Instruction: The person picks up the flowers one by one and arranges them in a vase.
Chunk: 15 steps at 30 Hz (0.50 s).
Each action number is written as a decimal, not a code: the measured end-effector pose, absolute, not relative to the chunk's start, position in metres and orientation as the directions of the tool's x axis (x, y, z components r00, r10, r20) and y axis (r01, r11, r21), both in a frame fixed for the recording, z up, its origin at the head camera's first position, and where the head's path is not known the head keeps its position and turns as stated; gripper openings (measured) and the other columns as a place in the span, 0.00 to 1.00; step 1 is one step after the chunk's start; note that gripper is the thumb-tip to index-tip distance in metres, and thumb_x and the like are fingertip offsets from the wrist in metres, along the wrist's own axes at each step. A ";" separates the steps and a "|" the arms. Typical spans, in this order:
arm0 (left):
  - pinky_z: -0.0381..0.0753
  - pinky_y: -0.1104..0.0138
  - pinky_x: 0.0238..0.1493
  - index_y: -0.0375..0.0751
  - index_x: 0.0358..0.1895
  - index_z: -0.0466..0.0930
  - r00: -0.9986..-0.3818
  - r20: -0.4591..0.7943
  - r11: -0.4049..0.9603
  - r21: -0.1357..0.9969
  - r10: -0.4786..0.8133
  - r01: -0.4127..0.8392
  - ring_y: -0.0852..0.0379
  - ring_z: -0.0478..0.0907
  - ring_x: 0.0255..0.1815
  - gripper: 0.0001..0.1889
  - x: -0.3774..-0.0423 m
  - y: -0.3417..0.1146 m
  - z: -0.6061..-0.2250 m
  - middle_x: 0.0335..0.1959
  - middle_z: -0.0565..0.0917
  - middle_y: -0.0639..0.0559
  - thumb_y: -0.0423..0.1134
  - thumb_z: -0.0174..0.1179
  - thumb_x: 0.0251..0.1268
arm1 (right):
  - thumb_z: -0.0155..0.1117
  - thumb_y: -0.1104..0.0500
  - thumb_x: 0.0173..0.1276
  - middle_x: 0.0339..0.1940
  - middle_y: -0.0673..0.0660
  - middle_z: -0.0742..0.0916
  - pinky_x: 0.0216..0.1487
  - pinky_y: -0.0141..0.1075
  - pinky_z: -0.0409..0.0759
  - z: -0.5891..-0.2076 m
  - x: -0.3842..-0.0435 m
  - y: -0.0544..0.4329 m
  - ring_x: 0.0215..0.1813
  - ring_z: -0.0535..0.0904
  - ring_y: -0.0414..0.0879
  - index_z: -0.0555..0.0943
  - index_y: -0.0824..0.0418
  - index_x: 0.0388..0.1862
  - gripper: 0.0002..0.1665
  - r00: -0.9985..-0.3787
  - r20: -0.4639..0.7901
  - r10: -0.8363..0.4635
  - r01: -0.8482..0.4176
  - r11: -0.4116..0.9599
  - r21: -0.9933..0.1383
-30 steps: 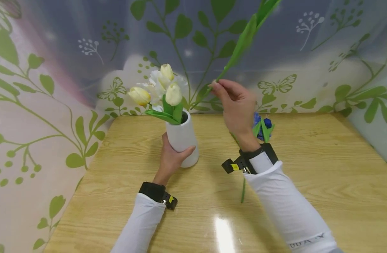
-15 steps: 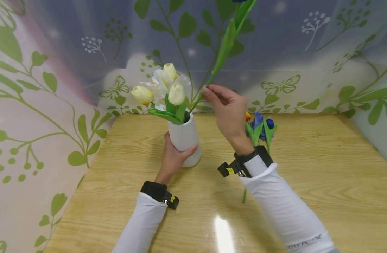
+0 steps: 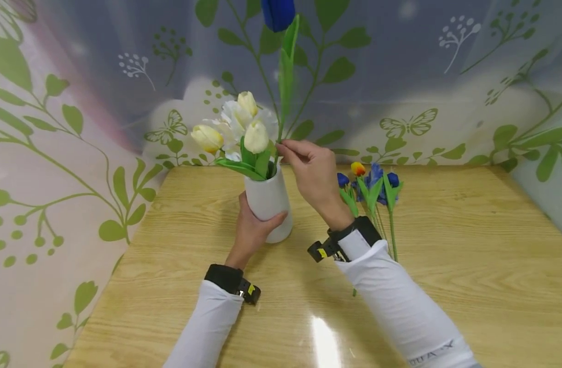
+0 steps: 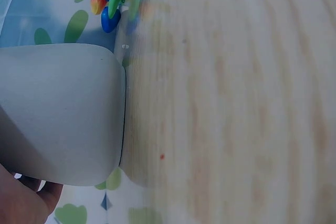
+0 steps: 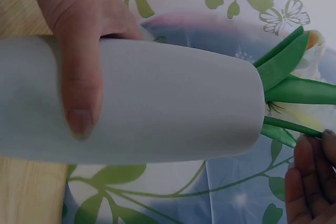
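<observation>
A white vase (image 3: 268, 202) stands on the table with several pale yellow tulips (image 3: 256, 137) and white ruffled blooms in its mouth. My left hand (image 3: 251, 230) grips the vase low down, thumb across its front, as the right wrist view also shows. Between thumb and fingertips my right hand (image 3: 315, 179) pinches the green stem of a blue tulip (image 3: 279, 14), just above the rim. That stem (image 5: 294, 126) runs into the vase mouth in the right wrist view. The tulip stands nearly upright, taller than the other flowers, its bloom cut off by the frame's top.
Right of the vase, several loose flowers lie on the wooden table (image 3: 469, 230): blue tulips (image 3: 393, 179), an orange-yellow tulip (image 3: 357, 169) and a blue ruffled bloom (image 3: 375, 175). My right forearm covers part of their stems. A printed curtain (image 3: 400, 76) hangs behind the table's back edge.
My right hand has moved left and down with the blue tulip; its stem has sunk deeper into the vase and swung upright. The left hand keeps its grip. More loose flowers show.
</observation>
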<state>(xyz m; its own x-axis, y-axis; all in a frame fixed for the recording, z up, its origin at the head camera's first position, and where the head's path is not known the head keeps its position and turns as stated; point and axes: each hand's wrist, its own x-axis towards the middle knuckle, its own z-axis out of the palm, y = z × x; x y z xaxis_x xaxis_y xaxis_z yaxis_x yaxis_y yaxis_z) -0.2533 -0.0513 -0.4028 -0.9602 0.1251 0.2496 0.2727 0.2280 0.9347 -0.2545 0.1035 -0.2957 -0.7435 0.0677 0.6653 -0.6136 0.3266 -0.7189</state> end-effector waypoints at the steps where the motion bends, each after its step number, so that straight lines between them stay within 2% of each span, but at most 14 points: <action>1: 0.71 0.52 0.53 0.36 0.68 0.51 -0.960 0.251 0.230 0.934 0.125 0.274 0.43 0.71 0.54 0.45 -0.253 -0.051 -0.403 0.56 0.71 0.37 0.38 0.73 0.51 | 0.64 0.59 0.67 0.34 0.56 0.87 0.35 0.34 0.79 -0.296 -0.254 0.103 0.34 0.82 0.44 0.86 0.65 0.44 0.12 -0.748 0.662 0.049 -0.602 0.371 -0.707; 5: 0.71 0.52 0.53 0.36 0.68 0.51 -0.958 0.255 0.236 0.931 0.129 0.280 0.44 0.71 0.54 0.45 -0.254 -0.050 -0.404 0.56 0.71 0.37 0.38 0.73 0.52 | 0.64 0.57 0.67 0.35 0.54 0.87 0.32 0.34 0.75 -0.295 -0.251 0.104 0.35 0.80 0.42 0.86 0.62 0.45 0.12 -0.774 0.633 -0.025 -0.554 0.512 -0.657; 9: 0.71 0.52 0.53 0.36 0.68 0.50 -0.958 0.255 0.228 0.932 0.134 0.280 0.43 0.71 0.54 0.45 -0.253 -0.049 -0.404 0.56 0.71 0.37 0.37 0.72 0.52 | 0.63 0.58 0.68 0.36 0.54 0.87 0.33 0.34 0.77 -0.298 -0.249 0.108 0.35 0.81 0.43 0.86 0.62 0.46 0.12 -0.801 0.598 -0.033 -0.525 0.520 -0.674; 15: 0.71 0.52 0.54 0.36 0.69 0.50 -0.960 0.247 0.226 0.936 0.128 0.271 0.43 0.71 0.54 0.46 -0.253 -0.050 -0.404 0.57 0.70 0.36 0.37 0.73 0.52 | 0.62 0.58 0.69 0.39 0.55 0.86 0.38 0.35 0.80 -0.311 -0.248 0.117 0.37 0.82 0.44 0.85 0.62 0.47 0.12 -0.836 0.548 0.025 -0.466 0.496 -0.733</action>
<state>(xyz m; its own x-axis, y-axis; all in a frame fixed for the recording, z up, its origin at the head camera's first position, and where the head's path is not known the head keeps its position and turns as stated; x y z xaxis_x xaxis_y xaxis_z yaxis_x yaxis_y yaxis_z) -0.2533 -0.0501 -0.4035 -0.9605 0.1284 0.2471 0.2709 0.2256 0.9358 -0.2477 0.1168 -0.3115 -0.8358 0.0254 0.5485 -0.4657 0.4964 -0.7326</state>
